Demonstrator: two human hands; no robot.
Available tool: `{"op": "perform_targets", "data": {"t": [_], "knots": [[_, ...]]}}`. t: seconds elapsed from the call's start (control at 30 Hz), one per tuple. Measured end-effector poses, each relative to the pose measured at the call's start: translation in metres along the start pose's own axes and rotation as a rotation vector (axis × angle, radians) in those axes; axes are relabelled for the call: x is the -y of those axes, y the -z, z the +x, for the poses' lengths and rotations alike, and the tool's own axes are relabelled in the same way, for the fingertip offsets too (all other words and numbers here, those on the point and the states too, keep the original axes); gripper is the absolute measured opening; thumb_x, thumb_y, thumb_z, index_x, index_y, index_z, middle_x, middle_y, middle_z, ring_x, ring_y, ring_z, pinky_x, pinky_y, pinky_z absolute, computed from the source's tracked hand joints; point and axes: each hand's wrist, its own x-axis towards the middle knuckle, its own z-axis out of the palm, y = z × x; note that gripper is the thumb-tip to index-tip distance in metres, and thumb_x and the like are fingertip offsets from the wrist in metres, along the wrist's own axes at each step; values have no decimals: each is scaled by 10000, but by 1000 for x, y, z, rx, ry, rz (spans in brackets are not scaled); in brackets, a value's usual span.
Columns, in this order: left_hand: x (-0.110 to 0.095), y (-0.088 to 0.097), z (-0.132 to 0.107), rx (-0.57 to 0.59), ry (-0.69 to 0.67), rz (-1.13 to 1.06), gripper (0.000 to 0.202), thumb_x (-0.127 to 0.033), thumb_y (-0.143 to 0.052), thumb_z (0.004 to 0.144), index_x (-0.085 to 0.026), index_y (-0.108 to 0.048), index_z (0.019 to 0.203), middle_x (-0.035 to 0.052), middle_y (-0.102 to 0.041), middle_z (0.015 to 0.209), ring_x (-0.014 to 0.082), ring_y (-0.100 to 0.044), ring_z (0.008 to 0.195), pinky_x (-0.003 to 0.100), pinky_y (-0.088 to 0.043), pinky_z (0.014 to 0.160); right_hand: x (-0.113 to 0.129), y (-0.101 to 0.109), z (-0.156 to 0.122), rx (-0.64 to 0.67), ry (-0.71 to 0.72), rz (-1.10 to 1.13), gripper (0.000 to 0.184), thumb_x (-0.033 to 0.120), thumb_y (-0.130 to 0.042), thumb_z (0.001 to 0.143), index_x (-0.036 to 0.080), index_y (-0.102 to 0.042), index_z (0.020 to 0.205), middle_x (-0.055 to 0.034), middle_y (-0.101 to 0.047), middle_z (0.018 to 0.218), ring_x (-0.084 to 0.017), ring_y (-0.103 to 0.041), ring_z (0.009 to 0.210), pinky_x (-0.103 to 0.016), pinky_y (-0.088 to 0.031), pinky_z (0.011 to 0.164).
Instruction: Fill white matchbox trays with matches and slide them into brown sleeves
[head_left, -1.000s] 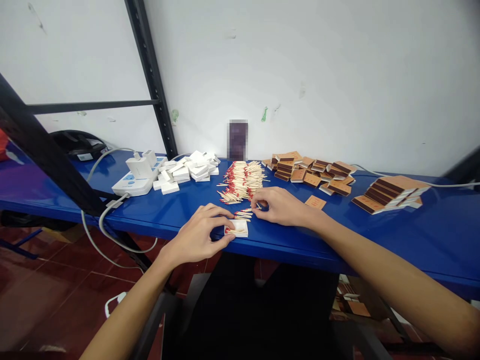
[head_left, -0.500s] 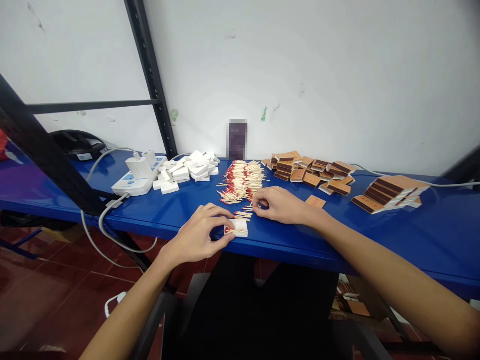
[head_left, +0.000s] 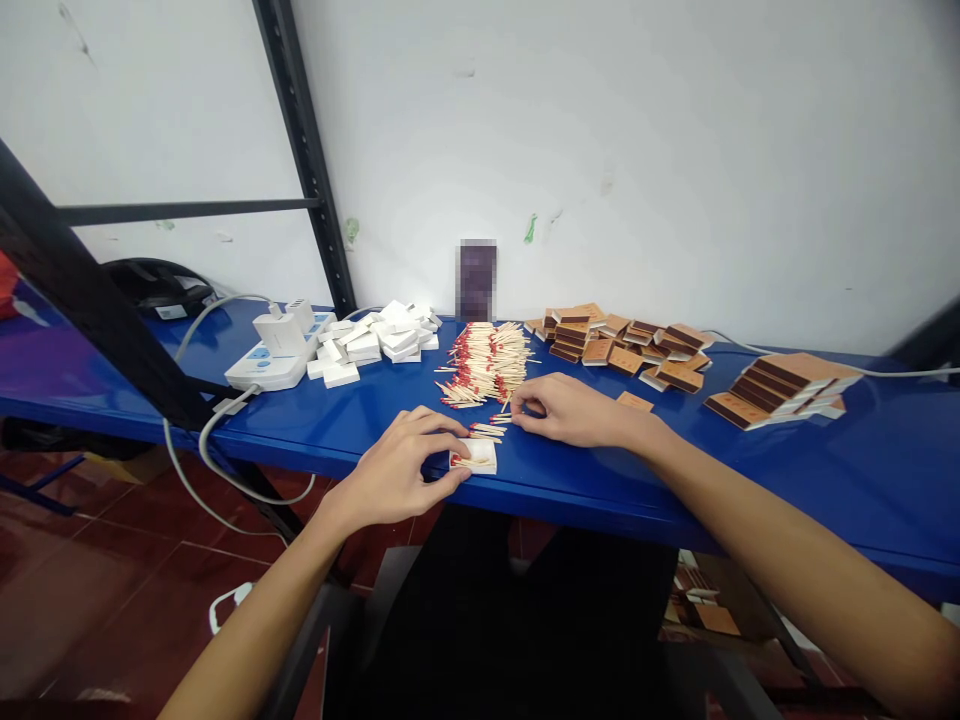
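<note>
At the front edge of the table, my left hand (head_left: 411,462) grips a small white matchbox tray (head_left: 484,452) between thumb and fingers. A few red-tipped matches (head_left: 474,462) lie inside the tray, partly covered by my fingers. Just behind it, several loose matches (head_left: 487,432) lie on the tabletop. My right hand (head_left: 566,410) rests to their right, thumb and forefinger pinched at the ends of a few matches (head_left: 501,417). Beyond both hands spreads a big heap of matches (head_left: 487,362).
White empty-looking trays (head_left: 382,335) are piled at the left, beside a power strip (head_left: 274,370) with chargers. Brown matchbox sleeves (head_left: 615,340) lie at the right, with stacked matchboxes (head_left: 784,385) farther right. A black shelf post (head_left: 304,130) rises at the left above the blue table (head_left: 600,480).
My right hand has shifted slightly to the right, its fingertips still pinched by the small group of matches. The left hand and the tray have stayed put.
</note>
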Motion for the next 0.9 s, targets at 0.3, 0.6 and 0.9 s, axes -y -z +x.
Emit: {"op": "perform_targets", "data": {"t": [0.3, 0.6, 0.9], "knots": [[1, 0, 0, 6, 9, 15, 175, -358, -573, 927, -252, -703, 977, 29, -659, 1191, 230, -557, 1099, 422, -403, 997, 11, -3, 8, -12, -81, 95, 186, 306, -591, 846, 172, -689, 764, 27, -522, 588, -108, -435, 550, -256, -275, 569], [1, 0, -1, 9, 0, 8, 183, -362, -566, 932, -246, -700, 978, 34, -655, 1201, 231, -549, 1104, 420, -398, 990, 2, 5, 3, -142, -153, -1, 174, 262, -534, 861, 174, -623, 740, 3, -574, 614, -117, -466, 550, -260, -291, 584], [1, 0, -1, 15, 7, 4, 175, -354, -572, 931, -249, -703, 982, 20, -653, 1195, 220, -547, 1101, 413, -384, 998, -5, -4, 8, -210, -139, 46, 157, 264, -546, 867, 168, -667, 842, 18, -548, 601, -121, -471, 564, -250, -294, 589]]}}
